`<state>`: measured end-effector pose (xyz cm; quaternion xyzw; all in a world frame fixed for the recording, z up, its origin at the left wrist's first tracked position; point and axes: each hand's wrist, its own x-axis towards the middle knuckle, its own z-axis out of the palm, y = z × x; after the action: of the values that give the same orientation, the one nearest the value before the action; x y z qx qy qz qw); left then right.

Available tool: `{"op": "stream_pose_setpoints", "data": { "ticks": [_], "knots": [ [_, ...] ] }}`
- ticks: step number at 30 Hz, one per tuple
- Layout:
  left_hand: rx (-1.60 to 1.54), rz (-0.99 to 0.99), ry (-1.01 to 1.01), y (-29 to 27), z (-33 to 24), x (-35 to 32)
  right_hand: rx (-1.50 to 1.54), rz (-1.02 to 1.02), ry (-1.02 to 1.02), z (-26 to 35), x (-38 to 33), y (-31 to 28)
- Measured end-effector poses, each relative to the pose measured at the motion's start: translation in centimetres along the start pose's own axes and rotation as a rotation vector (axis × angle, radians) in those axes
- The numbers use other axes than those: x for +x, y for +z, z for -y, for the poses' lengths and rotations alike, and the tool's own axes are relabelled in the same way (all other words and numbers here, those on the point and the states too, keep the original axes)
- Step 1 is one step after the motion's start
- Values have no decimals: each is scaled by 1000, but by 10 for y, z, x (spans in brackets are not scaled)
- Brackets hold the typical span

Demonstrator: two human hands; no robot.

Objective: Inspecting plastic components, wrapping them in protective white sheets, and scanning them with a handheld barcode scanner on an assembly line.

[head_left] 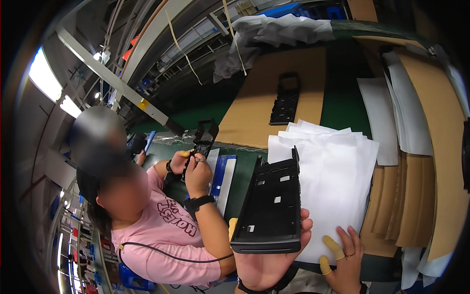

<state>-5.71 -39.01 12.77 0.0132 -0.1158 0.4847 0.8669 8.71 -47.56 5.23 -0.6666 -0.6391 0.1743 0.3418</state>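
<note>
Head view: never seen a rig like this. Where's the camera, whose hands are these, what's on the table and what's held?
There is no machine, just a person using their own two hands. The picture comes from the left of two fisheye cameras worn on the head, looking down, so straight edges bend near the rim.

The left hand supports a black plastic tray-like part from below. The right hand holds nothing; its fingers are spread at the near edge of a stack of white sheets.

Farther back on the green table, a brown cardboard sheet carries another black part. At left, a co-worker in pink handles a separate black piece.
</note>
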Motion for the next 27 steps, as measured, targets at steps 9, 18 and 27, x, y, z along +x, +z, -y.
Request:
{"op": "stream_pose_setpoints", "data": {
  "ticks": [9,18,27],
  "knots": [
    [-3,-8,-1,-1,-1,0,9,-4,-10,-2,1,1],
    [57,-37,-46,-3,-2,4,0,7,-18,1,3,2],
    [-44,-15,-80,0,-2,0,-44,11,-11,6,3,-1]
  ]
}}
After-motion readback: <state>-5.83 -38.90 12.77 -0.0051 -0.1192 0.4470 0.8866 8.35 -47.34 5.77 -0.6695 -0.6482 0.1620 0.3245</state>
